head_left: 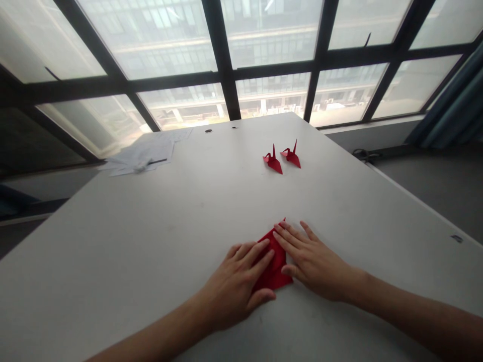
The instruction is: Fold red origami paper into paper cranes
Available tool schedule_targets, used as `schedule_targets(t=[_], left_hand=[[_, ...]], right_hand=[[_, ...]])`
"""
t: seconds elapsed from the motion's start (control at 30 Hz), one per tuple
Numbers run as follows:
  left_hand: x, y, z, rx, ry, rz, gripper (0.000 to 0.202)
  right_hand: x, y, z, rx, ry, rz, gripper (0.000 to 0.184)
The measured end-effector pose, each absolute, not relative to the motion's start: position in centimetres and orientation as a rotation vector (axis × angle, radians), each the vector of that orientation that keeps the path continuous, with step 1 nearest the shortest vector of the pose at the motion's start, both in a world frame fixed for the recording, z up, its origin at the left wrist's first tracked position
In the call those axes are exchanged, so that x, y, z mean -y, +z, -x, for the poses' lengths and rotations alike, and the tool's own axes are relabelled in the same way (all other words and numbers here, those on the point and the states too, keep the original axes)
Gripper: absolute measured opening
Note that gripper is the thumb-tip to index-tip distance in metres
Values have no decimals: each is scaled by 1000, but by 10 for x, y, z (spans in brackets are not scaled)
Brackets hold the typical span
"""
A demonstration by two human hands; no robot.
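Observation:
A folded piece of red paper lies flat on the white table, with a pointed corner showing at its far end. My left hand rests on the left part of the paper, fingers stretched out and thumb by the near edge. Across its right side lies my right hand, with fingers spread and the fingertips pressing near the far corner. Parts of the paper are covered by both hands. Farther back stand two red paper cranes, the left crane and the right crane.
Loose white papers with a dark pen lie at the table's far left. Large dark-framed windows rise behind the table. A blue curtain hangs at the right, and dark cables lie beyond the right edge.

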State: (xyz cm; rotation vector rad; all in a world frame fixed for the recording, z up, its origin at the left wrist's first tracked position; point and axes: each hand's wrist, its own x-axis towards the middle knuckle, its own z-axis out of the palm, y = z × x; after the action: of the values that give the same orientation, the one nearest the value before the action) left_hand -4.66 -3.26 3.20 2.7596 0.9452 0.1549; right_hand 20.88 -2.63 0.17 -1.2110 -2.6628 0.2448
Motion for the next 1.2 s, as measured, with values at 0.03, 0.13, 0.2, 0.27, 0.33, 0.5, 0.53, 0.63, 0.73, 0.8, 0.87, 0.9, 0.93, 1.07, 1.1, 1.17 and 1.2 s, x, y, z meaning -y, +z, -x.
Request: schedule_targets(t=[0.03,0.13,0.2,0.27,0.33,0.5,0.53,0.63,0.73,0.8,0.87,0.9,0.93,1.07,1.1,1.17,1.2], left_hand=[[31,32,46,-953,210,-2724,60],[19,29,47,-979,444,-2606,46],[9,24,50,-949,602,-2585,43],[1,21,54,-778,523,-2650,42],[-4,20,56,-661,354,-2708,44],[-1,23,55,-674,182,-2764,51],[1,24,54,-695,192,-2773,51],[9,24,50,-770,238,-2795,51],[17,24,47,-887,287,-2773,48],[20,24,46,-956,319,-2743,47],[22,24,46,-983,338,-2719,47],[22,24,47,-978,345,-2711,47],[21,23,47,-964,349,-2707,48],[18,21,50,-870,304,-2696,56],[17,20,51,-858,283,-2692,58],[16,19,51,-859,250,-2687,61],[16,18,51,-863,239,-2690,63]], right_hand=[[27,0,-208,2686,280,1191,73],[25,-2,-207,2703,344,1173,74],[23,-1,-208,2709,355,1172,75],[21,0,-209,2720,352,1170,75],[20,-1,-209,2727,336,1164,74],[25,1,-206,2660,200,1158,68],[27,3,-203,2627,174,1159,66],[37,11,-194,2506,178,1144,53],[49,18,-185,2403,286,1071,27],[56,22,-182,2411,361,984,16],[60,24,-182,2465,410,900,15],[60,25,-183,2495,426,868,15],[60,26,-184,2521,435,848,16],[55,27,-191,2594,427,831,14],[54,28,-193,2610,413,833,13],[53,28,-194,2648,373,826,12],[53,28,-194,2662,350,824,12]])
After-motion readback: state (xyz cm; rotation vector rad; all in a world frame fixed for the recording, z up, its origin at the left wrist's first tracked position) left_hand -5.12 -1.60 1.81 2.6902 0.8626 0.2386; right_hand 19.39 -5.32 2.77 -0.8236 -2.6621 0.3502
